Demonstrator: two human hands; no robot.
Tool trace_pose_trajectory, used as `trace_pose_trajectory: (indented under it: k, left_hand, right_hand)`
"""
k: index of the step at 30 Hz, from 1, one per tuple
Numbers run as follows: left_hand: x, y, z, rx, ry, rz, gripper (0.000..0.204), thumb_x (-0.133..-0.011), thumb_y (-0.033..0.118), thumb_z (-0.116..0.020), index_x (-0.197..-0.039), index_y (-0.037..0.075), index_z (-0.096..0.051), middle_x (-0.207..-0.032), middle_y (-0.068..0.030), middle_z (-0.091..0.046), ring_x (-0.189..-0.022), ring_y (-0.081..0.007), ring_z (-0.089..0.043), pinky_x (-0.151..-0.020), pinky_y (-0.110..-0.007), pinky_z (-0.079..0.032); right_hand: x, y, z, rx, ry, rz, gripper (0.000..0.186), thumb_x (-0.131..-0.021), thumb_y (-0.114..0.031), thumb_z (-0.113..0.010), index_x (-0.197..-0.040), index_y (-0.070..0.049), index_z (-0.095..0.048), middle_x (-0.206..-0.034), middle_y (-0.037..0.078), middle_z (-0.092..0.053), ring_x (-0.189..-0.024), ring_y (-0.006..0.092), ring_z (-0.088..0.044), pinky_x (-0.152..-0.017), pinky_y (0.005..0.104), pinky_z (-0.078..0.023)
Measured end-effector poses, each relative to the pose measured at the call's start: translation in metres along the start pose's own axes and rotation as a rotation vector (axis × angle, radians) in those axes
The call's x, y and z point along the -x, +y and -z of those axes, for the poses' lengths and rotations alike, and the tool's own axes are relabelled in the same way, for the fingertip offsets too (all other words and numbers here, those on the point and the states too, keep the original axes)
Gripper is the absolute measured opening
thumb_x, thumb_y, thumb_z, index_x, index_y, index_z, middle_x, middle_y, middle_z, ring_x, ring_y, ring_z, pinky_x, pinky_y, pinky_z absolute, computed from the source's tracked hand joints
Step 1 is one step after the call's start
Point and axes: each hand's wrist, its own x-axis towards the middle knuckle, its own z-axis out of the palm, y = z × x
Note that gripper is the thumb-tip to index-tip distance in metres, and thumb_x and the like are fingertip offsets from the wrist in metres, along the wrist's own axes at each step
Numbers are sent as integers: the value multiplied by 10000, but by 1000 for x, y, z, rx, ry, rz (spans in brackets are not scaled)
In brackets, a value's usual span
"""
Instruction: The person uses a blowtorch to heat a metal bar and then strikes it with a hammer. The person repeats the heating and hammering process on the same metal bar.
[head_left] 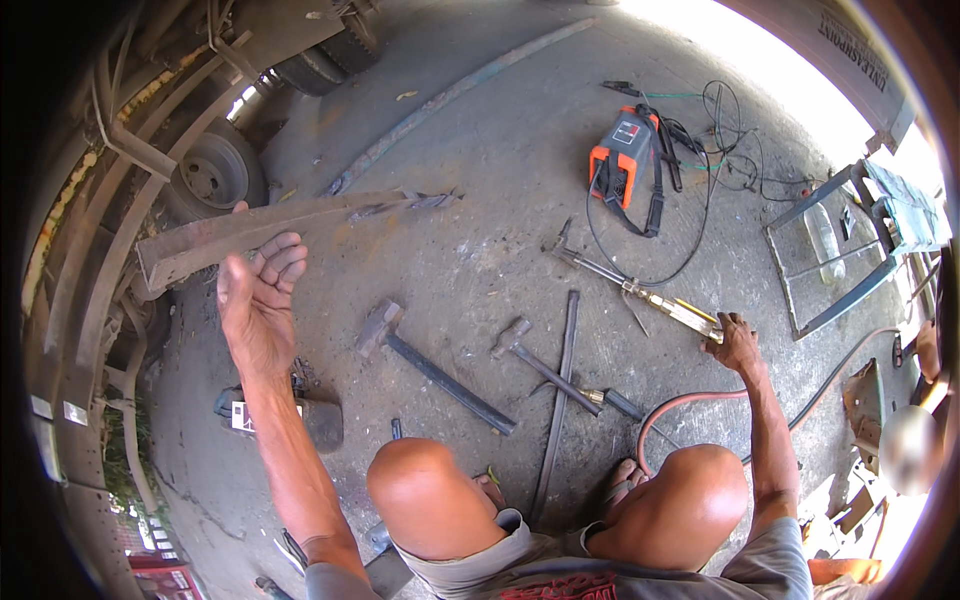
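Observation:
My left hand (262, 295), palm up with fingers curled, grips a long rusty steel angle bar (185, 245) with dark, ragged metal at its far end. My right hand (733, 340) holds the brass handle of a cutting torch (672, 309), whose head points away to the upper left. Between my hands a sledgehammer (440, 382) and a smaller hammer (535, 362) lie on the concrete. The smaller one crosses a dark flat bar (556, 433), beside another brass fitting (590, 395).
A vehicle frame (110, 250) with wheels (215, 172) stands left. An orange-grey machine (620, 160) with cables lies ahead, near a long pipe (460, 90). At right stands a metal stand (795, 275) beside a plastic bottle (823, 240); a red hose (680, 400) runs past my knees.

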Motion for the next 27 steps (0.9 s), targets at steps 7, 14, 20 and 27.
trace_pose_trajectory:
  k: [7,14,20,27]
  left_hand:
    - [-27,14,-15,-554,184,48,746,-904,589,-781,-1276,-42,-645,-820,-102,-719,-630,-149,-701,-557,-283,-585]
    - [-25,13,-11,-586,427,-14,586,-840,595,-837,-973,36,-722,-655,-48,-627,-476,-103,-558,-403,-256,-414]
    - [35,-15,54,-461,692,297,629,-812,650,-828,-962,53,-698,-613,-28,-580,-455,-95,-519,-414,-241,-370]
    - [170,-87,109,-132,920,509,567,-841,604,-815,-1059,106,-654,-682,17,-540,-566,-92,-535,-508,-224,-402]
  right_hand:
    - [-24,19,-19,-83,-109,-13,538,-834,-343,-855,-1309,-158,-684,-1337,104,-625,-1231,373,-636,-1014,663,-445]
    - [-32,37,-33,-119,-169,-32,445,-866,-325,-824,-1258,-146,-711,-1314,108,-632,-1216,363,-650,-992,653,-461]
    - [-29,45,-38,-136,-149,2,410,-883,-303,-799,-1253,-150,-712,-1309,111,-628,-1208,368,-654,-987,633,-477]
    - [-30,40,-43,-97,-98,64,370,-872,-275,-802,-1199,-119,-728,-1212,128,-666,-1139,357,-672,-943,529,-541]
